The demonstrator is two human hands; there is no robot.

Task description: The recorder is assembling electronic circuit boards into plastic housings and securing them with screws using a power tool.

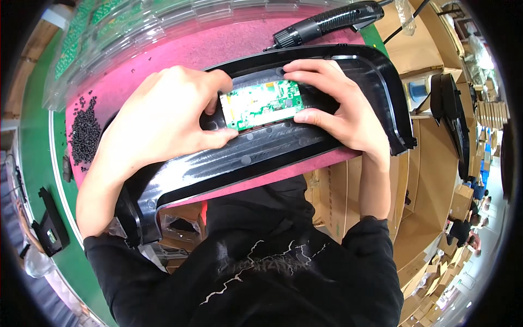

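A green circuit board [262,103] lies within a long, black, glossy plastic housing [218,163], near the middle of its trough. At the board's left end, my left hand [163,111] has its thumb and fingers closed about the edges. My right hand [343,106] grips the opposite end, thumb on the near corner and fingers at the far one. The housing lies at a slant across the pink mat, its near edge reaching over the table's front edge. What is under the board is hidden.
Beyond the housing lies a black electric screwdriver [327,24]. A pile of small black screws [85,133] is at the left on the pink mat [163,52]. Clear plastic trays [125,32] with green boards stand at the back left. Cardboard boxes [430,158] fill the right side.
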